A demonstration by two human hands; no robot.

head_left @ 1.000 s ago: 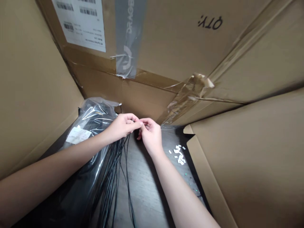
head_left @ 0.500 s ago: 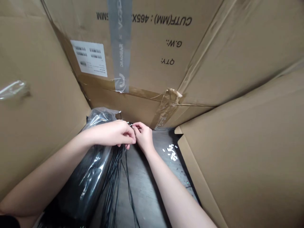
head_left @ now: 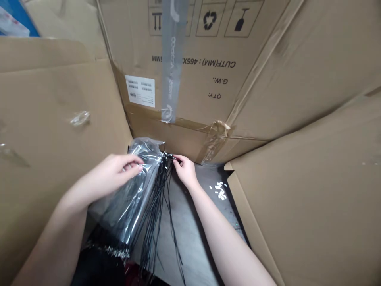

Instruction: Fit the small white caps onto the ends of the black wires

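Note:
Black thin cables with small white-tipped ends hang in a loose bundle over the grey work surface. At the top of this bundle my right hand pinches the end of a black cable between thumb and fingers. My left hand hovers over a clear plastic bag, its thumb and bent fingers a little apart with nothing visible between them. More black cables lie inside the bag, and their many small metallic ends show at its near end.
Cardboard walls close in on the left, back and right. Small white pieces lie scattered on the grey surface right of my right forearm. A taped carton with printing stands behind.
My left hand has moved left, away from my right hand, to over the plastic bag. My right hand keeps its place at the cable ends. The view has shifted, showing more of the carton.

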